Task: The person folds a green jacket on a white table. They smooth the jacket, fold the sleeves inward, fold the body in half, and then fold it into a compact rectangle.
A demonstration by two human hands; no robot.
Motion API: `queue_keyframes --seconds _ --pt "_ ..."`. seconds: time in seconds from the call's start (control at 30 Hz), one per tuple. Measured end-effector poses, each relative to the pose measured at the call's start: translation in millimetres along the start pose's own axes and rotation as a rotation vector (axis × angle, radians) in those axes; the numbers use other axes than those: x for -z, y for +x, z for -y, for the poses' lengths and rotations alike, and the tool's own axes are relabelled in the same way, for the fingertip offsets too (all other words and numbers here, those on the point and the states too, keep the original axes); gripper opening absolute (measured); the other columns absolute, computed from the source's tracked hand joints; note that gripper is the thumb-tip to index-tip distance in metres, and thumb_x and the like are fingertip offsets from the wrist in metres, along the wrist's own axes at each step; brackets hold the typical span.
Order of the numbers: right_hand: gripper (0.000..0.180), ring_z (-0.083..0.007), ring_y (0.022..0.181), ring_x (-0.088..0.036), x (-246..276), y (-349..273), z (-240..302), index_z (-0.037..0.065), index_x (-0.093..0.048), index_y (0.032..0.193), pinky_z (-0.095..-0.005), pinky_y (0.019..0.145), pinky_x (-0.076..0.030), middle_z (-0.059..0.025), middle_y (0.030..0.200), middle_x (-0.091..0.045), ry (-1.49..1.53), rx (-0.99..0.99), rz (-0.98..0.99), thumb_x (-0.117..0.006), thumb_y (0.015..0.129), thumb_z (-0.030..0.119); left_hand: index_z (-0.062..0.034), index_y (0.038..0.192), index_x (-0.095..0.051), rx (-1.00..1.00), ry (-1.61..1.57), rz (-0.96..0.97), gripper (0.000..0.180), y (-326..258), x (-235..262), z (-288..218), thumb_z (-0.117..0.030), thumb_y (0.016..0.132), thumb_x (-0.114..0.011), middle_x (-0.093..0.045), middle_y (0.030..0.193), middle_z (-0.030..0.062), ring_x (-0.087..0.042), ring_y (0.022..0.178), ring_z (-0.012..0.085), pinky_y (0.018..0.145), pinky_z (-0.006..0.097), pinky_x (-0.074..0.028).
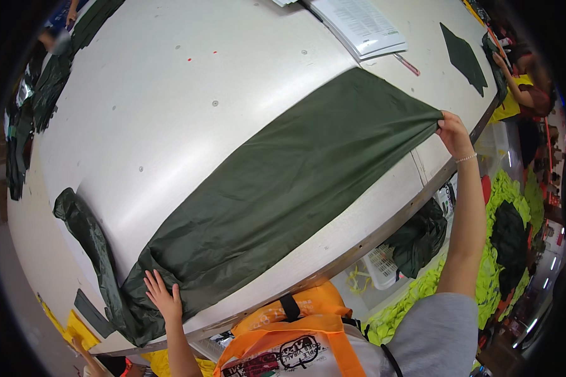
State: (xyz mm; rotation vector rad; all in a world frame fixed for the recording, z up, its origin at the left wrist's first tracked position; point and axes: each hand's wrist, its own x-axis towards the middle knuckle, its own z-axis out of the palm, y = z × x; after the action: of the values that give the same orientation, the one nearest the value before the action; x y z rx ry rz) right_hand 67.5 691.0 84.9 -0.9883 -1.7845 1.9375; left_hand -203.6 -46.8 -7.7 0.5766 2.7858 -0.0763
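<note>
A long piece of dark green fabric (277, 169) is stretched diagonally across the white table (170, 94). Its right corner is pinched in my right hand (454, 133), which pulls it taut near the table's right edge. Creases run from that corner toward the middle of the cloth. My left hand (163, 296) lies flat on the cloth's left end, fingers spread. Beyond that hand, the rest of the fabric is bunched and trails toward the far left in a crumpled strip.
Stacked printed papers (358, 28) and a pen (407, 65) lie at the back. Flat dark pieces (463, 58) rest at the right. Dark material (50, 85) lines the far left edge. Other people work at both sides. Below the edge are a white basket (382, 267) and lime-green cloth (415, 308).
</note>
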Motion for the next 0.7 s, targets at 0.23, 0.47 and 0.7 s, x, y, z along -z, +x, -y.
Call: queue_keyframes --seconds 0.23,0.47,0.7 --pt "0.032 -0.0097 0.061 -0.052 -15 49 -2 -0.001 -0.064 0.086 -0.0232 0.056 -0.042 -0.0024 0.074 -0.059 -0.050 0.076 -0.262 -0.059 0.092 0.030 -0.0016 0.128 -0.049 -0.543 -0.295 -0.203 0.074 64 114 -180 -0.043 0.071 -0.071 -0.045 0.134 0.0193 -0.043 0.122 0.0370 0.103 0.047 -0.032" --pt "0.034 -0.0193 0.105 -0.058 -70 93 66 -0.004 -0.055 0.113 -0.0340 0.097 -0.041 -0.0121 0.108 -0.062 0.334 0.400 0.055 -0.051 0.097 0.025 0.0025 0.137 -0.039 -1.031 -0.648 -0.258 0.074 130 129 -464 -0.030 0.077 -0.069 -0.036 0.142 0.0239 -0.034 0.133 0.0379 0.108 0.044 -0.029" --pt "0.022 -0.0160 0.067 -0.059 -109 64 -64 0.003 -0.057 0.104 -0.0278 0.065 -0.049 -0.0115 0.100 -0.059 -0.660 0.442 -0.348 -0.059 0.082 -0.001 0.0034 0.128 -0.049 -0.451 -1.483 0.554 0.044 167 166 -473 -0.026 0.095 -0.044 -0.058 0.116 0.0091 -0.049 0.109 0.0146 0.098 0.026 -0.034"
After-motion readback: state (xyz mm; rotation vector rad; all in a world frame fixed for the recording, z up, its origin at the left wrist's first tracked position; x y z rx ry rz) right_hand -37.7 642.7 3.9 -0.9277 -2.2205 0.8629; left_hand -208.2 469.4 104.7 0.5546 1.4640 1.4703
